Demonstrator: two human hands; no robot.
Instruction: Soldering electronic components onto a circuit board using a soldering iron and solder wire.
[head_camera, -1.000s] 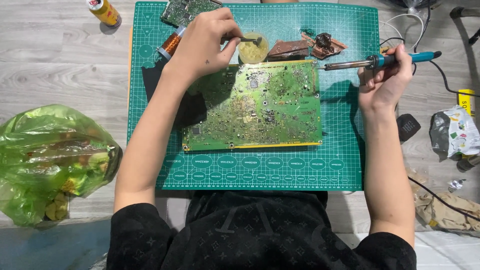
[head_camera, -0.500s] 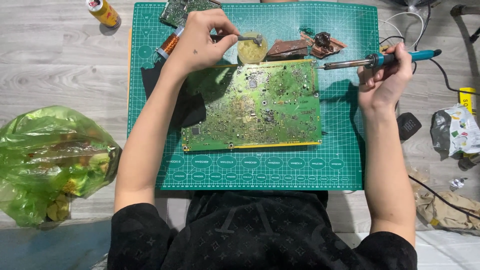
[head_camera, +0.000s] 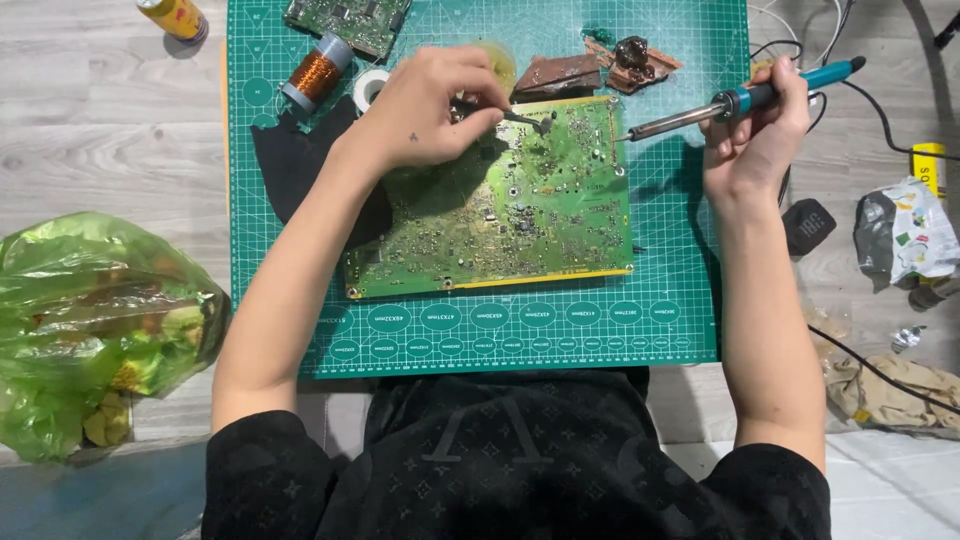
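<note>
A large green circuit board (head_camera: 510, 215) lies on a green cutting mat (head_camera: 500, 330). My left hand (head_camera: 430, 105) rests over the board's upper left part and pinches dark tweezers (head_camera: 520, 118) whose tips point at the board's top edge. My right hand (head_camera: 760, 130) grips a soldering iron (head_camera: 740, 100) with a teal handle; its metal tip hangs just off the board's upper right corner, apart from the board.
A copper wire spool (head_camera: 315, 72), a white tape roll (head_camera: 368, 88), a smaller circuit board (head_camera: 345, 18) and brown scraps (head_camera: 590, 68) sit at the mat's top. A green plastic bag (head_camera: 90, 320) lies left. A yellow can (head_camera: 175, 18), crumpled wrappers (head_camera: 910, 240) and cables (head_camera: 880, 110) surround.
My left hand has come down from the mat's top edge onto the board's upper left, bringing the tweezers to the board. The soldering iron stays near the upper right corner.
</note>
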